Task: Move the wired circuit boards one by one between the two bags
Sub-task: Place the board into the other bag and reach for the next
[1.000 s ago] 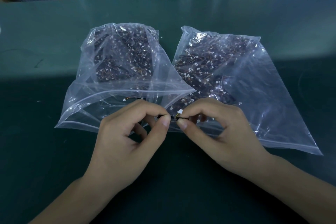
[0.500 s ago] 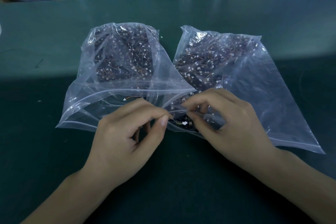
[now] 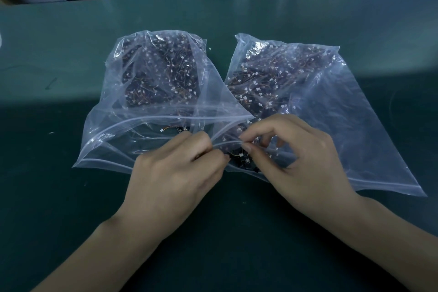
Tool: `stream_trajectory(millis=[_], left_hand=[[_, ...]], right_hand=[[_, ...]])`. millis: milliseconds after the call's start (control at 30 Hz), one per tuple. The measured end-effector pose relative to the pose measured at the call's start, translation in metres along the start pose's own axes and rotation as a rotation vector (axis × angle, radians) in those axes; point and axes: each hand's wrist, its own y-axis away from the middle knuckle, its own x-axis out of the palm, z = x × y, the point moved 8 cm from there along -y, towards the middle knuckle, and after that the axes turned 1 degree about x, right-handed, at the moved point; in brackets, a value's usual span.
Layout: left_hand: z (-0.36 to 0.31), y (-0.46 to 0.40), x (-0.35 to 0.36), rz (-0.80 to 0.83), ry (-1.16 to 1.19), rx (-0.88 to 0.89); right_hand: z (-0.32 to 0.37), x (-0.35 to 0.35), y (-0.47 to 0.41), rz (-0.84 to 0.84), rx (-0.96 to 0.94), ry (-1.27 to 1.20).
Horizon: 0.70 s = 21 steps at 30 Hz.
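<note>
Dark green matting covers the bench (image 3: 71,197), with white shelving along the far wall at 12 o'clock. Two clear zip-top plastic bags lie side by side, mouths toward the person: the left bag (image 3: 151,92) and the right bag (image 3: 331,106), each holding a heap of small dark circuit boards with orange wires and white connectors.

The left hand (image 3: 175,173) has its fingers curled at the gap between the two bag mouths; whether it pinches a board or only the plastic edge cannot be told. The right hand (image 3: 296,156) has thumb and forefinger pinched on the upper lip of the right bag, other fingers curled over it.

The working board, a wired circuit board (image 3: 239,157) with an orange lead and white plug, lies just inside the right bag's mouth, between the two hands: at 3 o'clock from the left fingertips and 9 o'clock from the right thumb. Both hands are close; the left appears marginally nearer. Its long axis cannot be resolved among neighbouring boards.
</note>
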Motion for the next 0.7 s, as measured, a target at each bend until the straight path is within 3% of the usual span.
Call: stream_trajectory(millis=[267,433,533,700], left_hand=[[-0.001,0.002,0.012,0.189,-0.091,-0.030],[0.000,0.002,0.002,0.072,0.020,-0.025],[0.012,0.002,-0.003,0.066,0.106,-0.136],[0.047,0.010,0.000,0.163,-0.022,-0.337]], right_hand=[[-0.001,0.003,0.001,0.017,0.013,-0.020],[-0.002,0.004,0.001,0.022,0.026,-0.015],[-0.002,0.004,0.002,0.037,0.038,-0.013],[-0.002,0.004,0.002,0.043,0.039,-0.008]])
